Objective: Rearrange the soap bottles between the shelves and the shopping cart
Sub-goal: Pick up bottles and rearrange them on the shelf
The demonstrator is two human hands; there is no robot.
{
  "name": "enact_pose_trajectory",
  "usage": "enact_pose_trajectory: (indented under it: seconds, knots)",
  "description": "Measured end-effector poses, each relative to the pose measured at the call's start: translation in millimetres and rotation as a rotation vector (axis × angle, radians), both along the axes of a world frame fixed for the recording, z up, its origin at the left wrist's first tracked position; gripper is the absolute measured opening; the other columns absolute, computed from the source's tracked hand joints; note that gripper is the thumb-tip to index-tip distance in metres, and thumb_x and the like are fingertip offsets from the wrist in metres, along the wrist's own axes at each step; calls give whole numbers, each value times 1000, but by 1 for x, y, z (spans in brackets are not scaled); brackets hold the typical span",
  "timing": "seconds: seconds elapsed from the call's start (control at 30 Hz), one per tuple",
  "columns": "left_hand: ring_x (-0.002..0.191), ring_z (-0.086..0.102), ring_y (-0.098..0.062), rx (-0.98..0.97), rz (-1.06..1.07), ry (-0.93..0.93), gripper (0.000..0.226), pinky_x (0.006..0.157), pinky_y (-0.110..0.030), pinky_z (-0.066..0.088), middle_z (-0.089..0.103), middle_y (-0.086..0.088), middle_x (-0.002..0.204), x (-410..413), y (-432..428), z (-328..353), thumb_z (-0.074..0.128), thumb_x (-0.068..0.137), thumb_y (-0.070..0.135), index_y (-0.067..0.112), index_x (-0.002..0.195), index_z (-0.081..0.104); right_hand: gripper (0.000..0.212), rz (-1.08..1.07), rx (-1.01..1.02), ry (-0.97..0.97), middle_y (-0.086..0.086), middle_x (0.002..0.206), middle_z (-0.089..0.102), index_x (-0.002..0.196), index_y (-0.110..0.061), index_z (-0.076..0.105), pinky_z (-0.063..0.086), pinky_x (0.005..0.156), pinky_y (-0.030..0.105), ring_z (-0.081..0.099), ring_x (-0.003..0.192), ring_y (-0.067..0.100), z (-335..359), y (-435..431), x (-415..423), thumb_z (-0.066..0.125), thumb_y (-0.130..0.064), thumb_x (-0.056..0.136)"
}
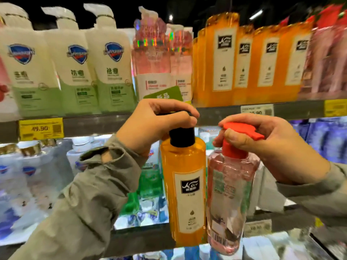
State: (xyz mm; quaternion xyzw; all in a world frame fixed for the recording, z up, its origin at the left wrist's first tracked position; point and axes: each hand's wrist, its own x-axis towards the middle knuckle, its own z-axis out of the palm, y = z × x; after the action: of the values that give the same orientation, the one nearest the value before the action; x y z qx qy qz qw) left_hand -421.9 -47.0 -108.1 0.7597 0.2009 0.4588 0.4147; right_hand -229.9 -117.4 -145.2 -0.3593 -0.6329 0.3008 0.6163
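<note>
Shelves (pixel 216 111) of soap bottles filled the background; the left hand (pixel 150 124) gripped an orange bottle (pixel 184 186) by its black cap. The right hand (pixel 272 145) pinched a pink bottle (pixel 229 203) by its red pump; both bottles hung side by side.

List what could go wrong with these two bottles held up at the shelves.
1. The orange bottle hangs from its black cap in the left grip alone; it could slip.
2. The pink bottle dangles by its red pump from the right grip, close beside the orange one; they may knock.
3. The orange row on the upper shelf looks packed; pushing one in could topple neighbours.
</note>
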Motion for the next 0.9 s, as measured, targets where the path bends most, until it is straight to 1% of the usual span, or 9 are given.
enact_pose_trajectory:
  seconds: [0.07, 0.17, 0.23, 0.3, 0.43, 0.5, 0.63, 0.77, 0.9]
  knots:
    - [64, 55, -15, 6, -15, 11, 13, 64, -31, 42, 63, 5, 61, 9, 3, 9, 74, 52, 15, 25, 60, 74, 54, -39, 19, -13, 8, 81, 73, 88, -16, 74, 52, 68, 19, 70, 79, 19, 8, -3, 8, 89, -48, 46]
    - [62, 62, -3, 8, -39, 16, 15, 57, -18, 50, 65, 8, 62, 30, 4, 24, 70, 64, 10, 24, 59, 74, 35, -62, 10, -36, 11, 79, 73, 91, -10, 70, 54, 69, 21, 71, 78, 22, 19, -6, 27, 82, -21, 59]
    - [61, 61, -1, 11, -35, 25, 15, 54, -16, 49, 66, 9, 62, 45, 5, 32, 70, 65, 10, 24, 59, 74, 45, -32, 18, -55, 12, 81, 73, 91, -10, 72, 54, 71, 22, 71, 80, 25, 28, -7, 39, 88, -31, 55]
    - [62, 62, -2, 9, -26, 34, 12, 54, -17, 51, 66, 9, 64, 62, 4, 39, 66, 62, 17, 25, 60, 74, 46, -1, 27, -69, 13, 82, 73, 91, -15, 74, 54, 71, 22, 71, 82, 25, 38, -9, 53, 84, -41, 55]
    - [62, 63, -2, 31, 17, 36, 13, 55, -18, 52, 67, 9, 64, 100, 1, 42, 67, 63, 16, 26, 61, 74, 27, 25, 26, -85, 12, 79, 73, 85, -12, 74, 54, 71, 23, 71, 80, 25, 48, -9, 95, 77, -24, 61]
    - [61, 63, -1, 31, 43, 25, 15, 53, -16, 50, 66, 9, 63, 120, -3, 38, 70, 65, 12, 26, 61, 74, 30, 68, 15, -77, 11, 79, 73, 84, -13, 75, 54, 69, 22, 71, 78, 23, 50, -9, 117, 72, -27, 58]
    - [62, 62, 0, 17, 124, -12, 11, 53, -17, 51, 66, 10, 64, 161, -11, 30, 65, 62, 19, 27, 61, 74, 31, 158, -11, -119, 12, 77, 72, 84, -15, 75, 54, 68, 22, 71, 77, 24, 54, -6, 158, 71, -27, 56]
    - [59, 62, -4, 1, 190, -49, 11, 51, -17, 50, 65, 7, 63, 192, -19, 27, 65, 61, 18, 25, 61, 74, 33, 247, -23, -145, 12, 76, 72, 84, -13, 74, 55, 69, 24, 70, 76, 23, 54, -4, 192, 71, -27, 55]
    - [62, 65, -2, -4, 231, -37, 17, 51, -16, 50, 67, 8, 64, 216, -23, 39, 78, 51, 13, 27, 61, 74, 35, 302, -30, -111, 12, 76, 72, 85, -9, 74, 53, 66, 20, 70, 73, 21, 62, 1, 218, 71, -25, 54]
